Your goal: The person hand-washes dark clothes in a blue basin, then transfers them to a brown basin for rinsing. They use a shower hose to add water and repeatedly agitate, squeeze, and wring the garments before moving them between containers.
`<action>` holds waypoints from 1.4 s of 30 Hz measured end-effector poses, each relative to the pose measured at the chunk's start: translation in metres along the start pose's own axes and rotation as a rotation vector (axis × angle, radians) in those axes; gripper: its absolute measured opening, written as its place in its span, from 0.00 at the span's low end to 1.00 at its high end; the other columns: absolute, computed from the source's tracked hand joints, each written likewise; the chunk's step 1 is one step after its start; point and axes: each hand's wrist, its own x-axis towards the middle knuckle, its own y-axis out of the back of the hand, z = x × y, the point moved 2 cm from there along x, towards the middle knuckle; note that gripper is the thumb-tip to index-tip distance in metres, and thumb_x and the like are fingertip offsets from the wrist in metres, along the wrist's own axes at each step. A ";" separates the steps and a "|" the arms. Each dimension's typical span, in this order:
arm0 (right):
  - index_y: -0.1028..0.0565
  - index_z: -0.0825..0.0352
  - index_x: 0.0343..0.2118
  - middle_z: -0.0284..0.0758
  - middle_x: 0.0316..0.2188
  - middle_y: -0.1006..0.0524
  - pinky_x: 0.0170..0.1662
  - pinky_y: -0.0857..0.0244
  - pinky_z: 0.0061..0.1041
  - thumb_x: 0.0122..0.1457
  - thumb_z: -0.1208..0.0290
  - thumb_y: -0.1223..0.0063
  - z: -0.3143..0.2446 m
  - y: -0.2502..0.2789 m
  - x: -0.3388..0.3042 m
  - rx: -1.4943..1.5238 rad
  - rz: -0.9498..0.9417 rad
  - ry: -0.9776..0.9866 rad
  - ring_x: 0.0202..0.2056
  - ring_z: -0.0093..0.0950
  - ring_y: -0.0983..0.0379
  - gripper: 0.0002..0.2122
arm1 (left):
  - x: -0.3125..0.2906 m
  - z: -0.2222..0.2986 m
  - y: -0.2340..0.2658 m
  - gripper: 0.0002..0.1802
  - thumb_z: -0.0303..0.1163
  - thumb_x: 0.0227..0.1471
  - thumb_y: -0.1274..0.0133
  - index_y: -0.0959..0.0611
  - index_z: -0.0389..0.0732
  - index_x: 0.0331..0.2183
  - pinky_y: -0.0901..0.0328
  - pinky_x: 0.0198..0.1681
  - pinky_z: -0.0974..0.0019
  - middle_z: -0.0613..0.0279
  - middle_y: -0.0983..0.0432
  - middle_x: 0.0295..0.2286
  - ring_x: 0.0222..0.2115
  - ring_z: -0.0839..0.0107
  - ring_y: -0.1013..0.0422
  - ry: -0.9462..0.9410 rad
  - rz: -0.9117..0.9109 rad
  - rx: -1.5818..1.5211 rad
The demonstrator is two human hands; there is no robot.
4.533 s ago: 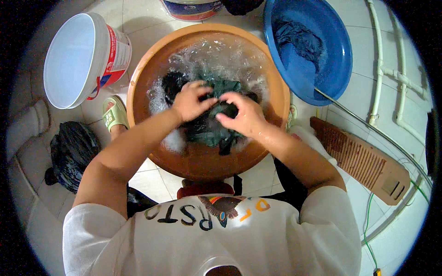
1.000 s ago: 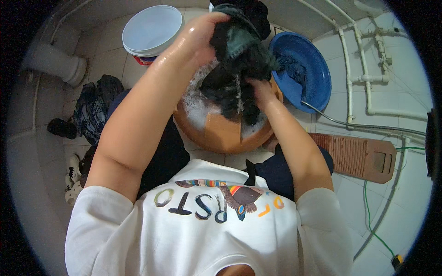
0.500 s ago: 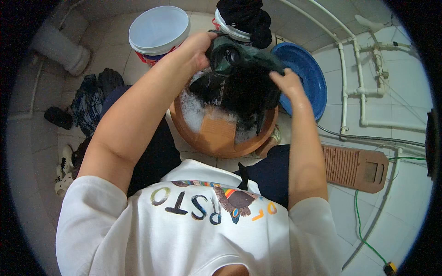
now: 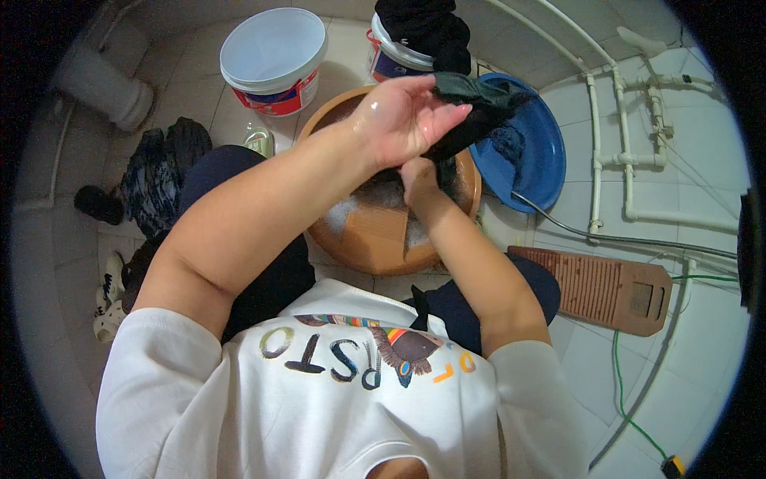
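A dark green and black wet garment (image 4: 477,94) hangs from my hands over the right side of an orange-brown basin (image 4: 343,246). My left hand (image 4: 403,124) is turned palm up, with the garment's green part between its thumb and fingers. Just below it, my right hand (image 4: 419,177) is closed on a lower part of the cloth; its fingertips are hidden. Inside the basin a ribbed washing board (image 4: 375,231) stands among white suds (image 4: 341,214).
Behind are a white bucket (image 4: 273,52) and another bucket (image 4: 391,60) heaped with black clothes (image 4: 423,28). A blue basin (image 4: 546,160) with a hose (image 4: 606,235) stands right, near a brown washboard (image 4: 614,287). Dark clothes (image 4: 163,172) lie at left; white pipes (image 4: 594,160) line the wall.
The garment has swung right, partly over the blue basin. My left hand has turned palm up and moved right; my right hand has come down and left, beneath it.
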 end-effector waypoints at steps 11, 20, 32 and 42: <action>0.42 0.75 0.49 0.47 0.44 0.33 0.47 0.41 0.28 0.44 0.53 0.42 0.011 0.057 0.004 -0.908 -0.199 0.203 0.44 0.38 0.35 0.36 | -0.020 0.048 -0.015 0.28 0.44 0.49 0.56 0.37 0.38 0.49 0.61 0.55 0.40 0.48 0.49 0.51 0.57 0.49 0.63 -0.256 0.721 0.797; 0.35 0.70 0.47 0.45 0.37 0.27 0.42 0.38 0.28 0.43 0.65 0.48 -0.040 0.082 -0.039 -1.241 -0.279 0.233 0.38 0.37 0.30 0.26 | -0.042 0.086 -0.011 0.21 0.44 0.48 0.55 0.28 0.43 0.42 0.47 0.48 0.53 0.58 0.38 0.43 0.48 0.58 0.46 -0.347 0.645 0.855; 0.31 0.68 0.27 0.37 0.25 0.28 0.36 0.37 0.28 0.47 0.73 0.56 -0.367 0.084 -0.165 -0.199 -0.026 0.575 0.30 0.30 0.31 0.05 | -0.062 0.103 -0.009 0.23 0.46 0.44 0.49 0.27 0.42 0.40 0.42 0.37 0.63 0.62 0.33 0.37 0.38 0.67 0.40 -0.393 0.597 1.054; 0.31 0.73 0.31 0.47 0.32 0.27 0.45 0.35 0.38 0.53 0.75 0.65 -0.434 0.066 -0.245 0.103 -0.250 0.831 0.37 0.38 0.29 0.10 | -0.023 0.048 0.027 0.65 0.57 0.20 0.35 0.49 0.37 0.55 0.55 0.56 0.52 0.43 0.58 0.55 0.56 0.47 0.58 -0.597 0.232 2.326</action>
